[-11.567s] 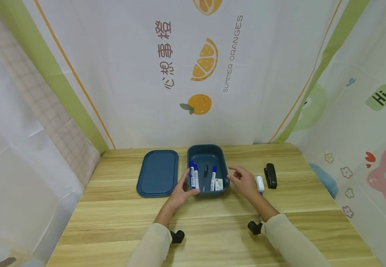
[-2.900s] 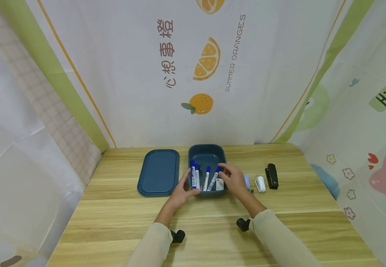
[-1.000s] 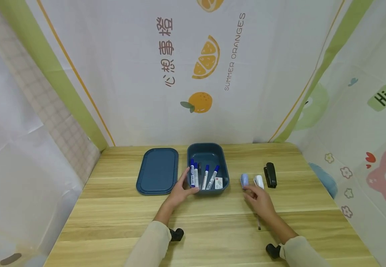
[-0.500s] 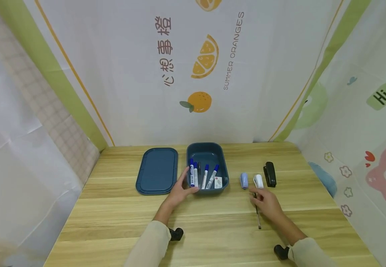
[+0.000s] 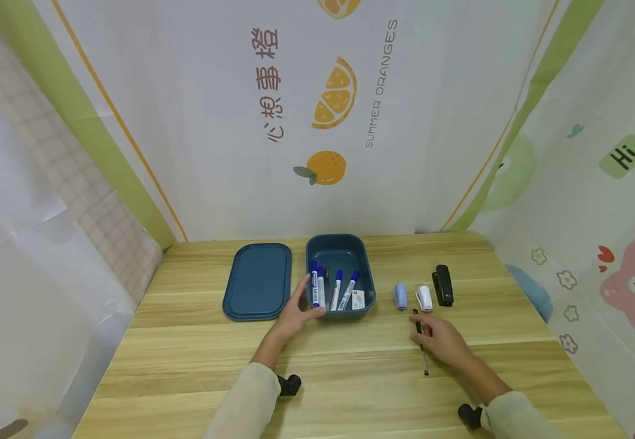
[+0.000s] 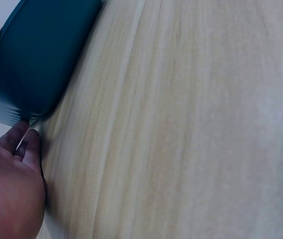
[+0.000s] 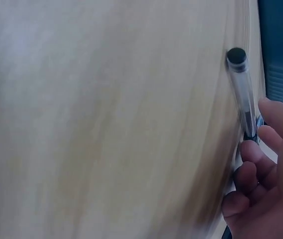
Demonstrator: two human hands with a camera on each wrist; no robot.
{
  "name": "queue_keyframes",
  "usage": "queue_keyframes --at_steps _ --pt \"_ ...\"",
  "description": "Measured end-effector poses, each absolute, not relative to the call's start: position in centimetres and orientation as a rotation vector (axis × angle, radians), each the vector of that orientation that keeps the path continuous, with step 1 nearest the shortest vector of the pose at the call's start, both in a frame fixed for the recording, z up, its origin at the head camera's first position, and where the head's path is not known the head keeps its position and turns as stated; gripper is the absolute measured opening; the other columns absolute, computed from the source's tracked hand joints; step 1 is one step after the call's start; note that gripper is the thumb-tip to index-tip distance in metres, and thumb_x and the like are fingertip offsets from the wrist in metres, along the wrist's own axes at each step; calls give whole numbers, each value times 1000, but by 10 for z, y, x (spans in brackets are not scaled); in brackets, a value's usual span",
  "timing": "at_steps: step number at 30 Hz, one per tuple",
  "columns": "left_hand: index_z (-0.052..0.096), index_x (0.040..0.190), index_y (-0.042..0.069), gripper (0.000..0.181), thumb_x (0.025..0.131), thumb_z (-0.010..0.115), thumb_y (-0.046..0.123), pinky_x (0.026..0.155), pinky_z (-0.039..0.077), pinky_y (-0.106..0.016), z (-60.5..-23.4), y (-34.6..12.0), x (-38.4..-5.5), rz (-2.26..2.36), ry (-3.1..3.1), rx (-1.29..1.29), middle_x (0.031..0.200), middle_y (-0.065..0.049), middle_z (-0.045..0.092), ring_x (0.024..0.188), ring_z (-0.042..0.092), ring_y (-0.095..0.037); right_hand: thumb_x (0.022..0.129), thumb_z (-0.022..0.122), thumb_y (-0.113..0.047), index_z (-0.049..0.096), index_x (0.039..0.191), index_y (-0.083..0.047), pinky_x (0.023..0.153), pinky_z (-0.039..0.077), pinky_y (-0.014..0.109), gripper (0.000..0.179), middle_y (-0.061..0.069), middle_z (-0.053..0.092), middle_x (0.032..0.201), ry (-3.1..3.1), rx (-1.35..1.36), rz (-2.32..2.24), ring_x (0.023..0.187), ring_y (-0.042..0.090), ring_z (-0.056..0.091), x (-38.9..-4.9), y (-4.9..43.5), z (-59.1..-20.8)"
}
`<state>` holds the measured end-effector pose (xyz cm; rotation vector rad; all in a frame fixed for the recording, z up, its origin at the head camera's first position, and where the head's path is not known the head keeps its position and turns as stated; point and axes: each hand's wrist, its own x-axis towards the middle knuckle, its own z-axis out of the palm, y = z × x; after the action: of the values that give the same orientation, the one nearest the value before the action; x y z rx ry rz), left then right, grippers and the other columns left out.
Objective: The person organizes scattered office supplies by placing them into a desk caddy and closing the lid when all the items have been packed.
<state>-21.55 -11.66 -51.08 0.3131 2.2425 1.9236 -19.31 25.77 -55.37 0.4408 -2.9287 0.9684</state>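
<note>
My left hand [image 5: 292, 318] rests on the near left corner of the open dark blue box [image 5: 341, 242], with thumb and fingers spread over two outer sides. In the left wrist view its fingertips touch the box wall [image 6: 37, 59]. Inside the box lie several blue-capped markers [image 5: 337, 294], a black pen [image 5: 326, 277] and a small white packet [image 5: 358, 299]. My right hand [image 5: 442, 339] pinches another pen [image 5: 424, 356], clear-barrelled with a black end, low at the table. The right wrist view shows its barrel [image 7: 242, 89] sticking out past the curled fingers.
The flat blue lid [image 5: 258, 281] lies left of the box. To the right stand a small light-blue stapler [image 5: 400, 296], a small white stapler [image 5: 424, 297] and a larger black stapler [image 5: 443, 285]. A white printed curtain [image 5: 213, 152] hangs behind the wooden table [image 5: 185, 366].
A further marker has come into the box, and its black pen has shifted left. My right hand has left the box and moved right and nearer, to the pen. The left hand stays put.
</note>
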Motion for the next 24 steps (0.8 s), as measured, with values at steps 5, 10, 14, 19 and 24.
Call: queue_keyframes --at_steps 5,10,14,19,24 --pt "14 157 8 93 87 75 12 112 21 -52 -510 -117 -215 1924 2231 311 151 -30 27 141 20 -43 88 73 -21 65 122 -5 48 33 25 38 -9 45 62 -2971 455 894 53 6 39 -191 254 -551" --pt "14 157 8 92 87 74 10 112 20 -52 -508 -117 -215 1919 2239 308 151 -30 27 141 20 -43 87 72 -13 64 123 -3 48 32 25 38 -9 45 62 -2974 456 863 53 5 39 -191 251 -549" --pt "14 157 8 92 87 74 11 112 20 -53 -508 -118 -215 1911 2247 309 151 -30 27 141 21 -43 86 71 -7 64 123 -1 48 33 25 37 -9 45 62 -2975 452 872 53 5 39 -191 250 -547" --pt "14 157 8 91 87 74 11 112 20 -53 -508 -118 -216 1910 2249 308 150 -31 28 141 21 -44 86 69 -4 64 123 1 49 33 25 38 -8 46 63 -2971 455 914 54 6 40 -191 249 -545" --pt "14 156 6 90 88 73 7 110 24 -54 -508 -118 -216 1922 2240 312 147 -33 31 138 26 -45 86 69 -2 63 123 4 49 35 24 38 -7 47 64 -2956 457 1000 54 5 40 -192 250 -546"
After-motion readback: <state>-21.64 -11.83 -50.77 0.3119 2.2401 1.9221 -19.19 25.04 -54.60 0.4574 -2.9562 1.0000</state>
